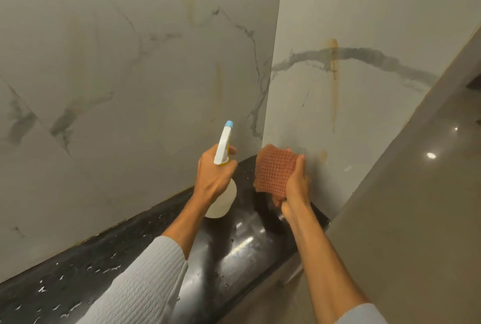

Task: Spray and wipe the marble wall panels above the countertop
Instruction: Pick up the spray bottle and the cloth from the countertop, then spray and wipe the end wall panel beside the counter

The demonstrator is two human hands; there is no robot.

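Observation:
White marble wall panels with grey veins and some orange-brown streaks rise above a black countertop; a left panel meets a right panel at a corner. My left hand grips a white spray bottle with a blue nozzle tip, pointing up toward the corner. My right hand holds an orange-brown waffle-weave cloth, pressed against the bottom of the right panel just above the countertop.
The black countertop is wet, with droplets along its surface and front edge. A beige panel juts out at the right, glossy and reflecting ceiling lights. An orange-brown streak runs down the right panel above the cloth.

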